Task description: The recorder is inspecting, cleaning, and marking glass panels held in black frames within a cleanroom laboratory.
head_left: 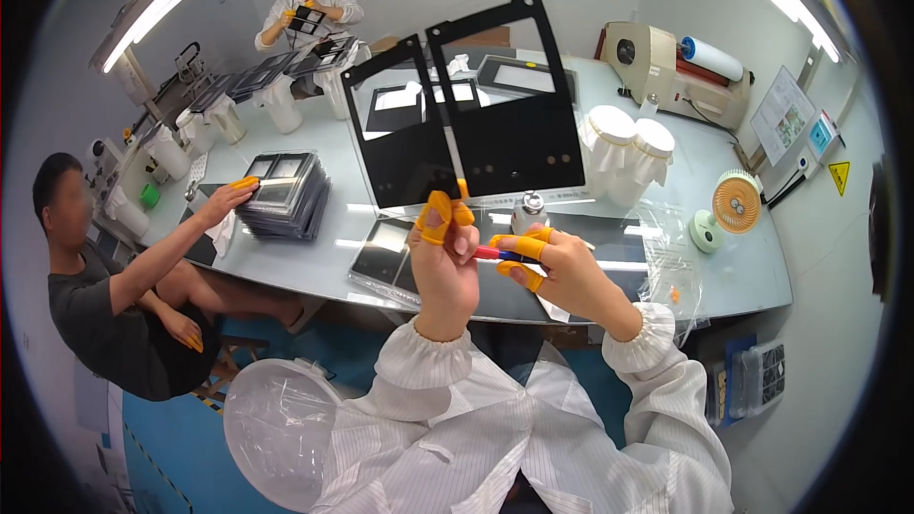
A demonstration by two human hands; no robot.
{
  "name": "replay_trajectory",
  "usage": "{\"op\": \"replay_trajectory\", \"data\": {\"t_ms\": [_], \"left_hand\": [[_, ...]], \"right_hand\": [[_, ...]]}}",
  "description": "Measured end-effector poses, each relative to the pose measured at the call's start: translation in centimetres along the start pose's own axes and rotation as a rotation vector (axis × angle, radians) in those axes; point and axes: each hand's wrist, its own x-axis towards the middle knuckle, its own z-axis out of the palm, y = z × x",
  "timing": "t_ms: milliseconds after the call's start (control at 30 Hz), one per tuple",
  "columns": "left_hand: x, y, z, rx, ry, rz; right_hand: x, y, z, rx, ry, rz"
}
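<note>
White striped coat (447, 438) drapes across me; above the table (747, 281), my left hand (446, 266) pinches a black-framed panel (514, 148) by its lower edge, my right hand (566, 268) gripping a red-and-blue pen (487, 253) just below.

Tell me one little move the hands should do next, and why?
Perhaps lift the red-and-blue pen-like tool toward the black-framed panel: the right hand grips the tool below the panel in this view, and the left hand pinches the panel's lower edge, holding it up.
</note>
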Motion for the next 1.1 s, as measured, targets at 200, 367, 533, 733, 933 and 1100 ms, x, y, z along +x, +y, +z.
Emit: {"op": "replay_trajectory", "data": {"t_ms": [200,367,533,733,933,1100], "left_hand": [[-1.5,-3.7,-1.3,0.093,0.011,0.004],[-1.6,-3.4,-5.2,0.119,0.149,0.076],[-1.3,-0.5,-9.9,0.064,0.329,0.151],[-1.6,2.2,-13.3,0.111,0.443,0.206],[-2.4,4.2,-15.4,0.187,0.416,0.240],[-2.5,6.0,-16.4,0.289,0.447,0.282]], "right_hand": [[-1.1,2.7,1.7,-0.170,0.010,-0.067],[-4.8,11.0,2.5,-0.285,0.200,-0.003],[-6.0,15.8,1.9,-0.325,0.288,0.240],[1.9,14.7,1.1,0.332,0.307,0.325],[11.8,12.0,1.6,0.927,0.090,0.728],[14.6,13.4,3.2,1.107,0.124,0.741]]}}
